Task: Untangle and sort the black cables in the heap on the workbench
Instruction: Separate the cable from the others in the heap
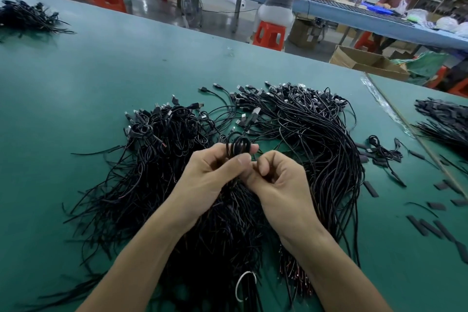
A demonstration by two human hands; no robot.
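Left hand [215, 170] pinches a small coiled cable [238, 145] between thumb and forefinger, just above the middle of the heap [324, 139] on the green workbench [76, 83]. Right hand [276, 180], touching the left, has fingers curled in, thumb on forefinger, apparently nipping the same cable's tail; the tail itself is hidden behind the knuckles. Judgement: cable light, thin, limp yet springy in its coil, snag-prone; best held at the coil's crossing or by the stiff USB plug [255, 112] and drawn out slowly. Strand count in coil unclear. Heap's near edge hidden under the forearms. Flat black offcuts [430, 232] at right: too small to identify.
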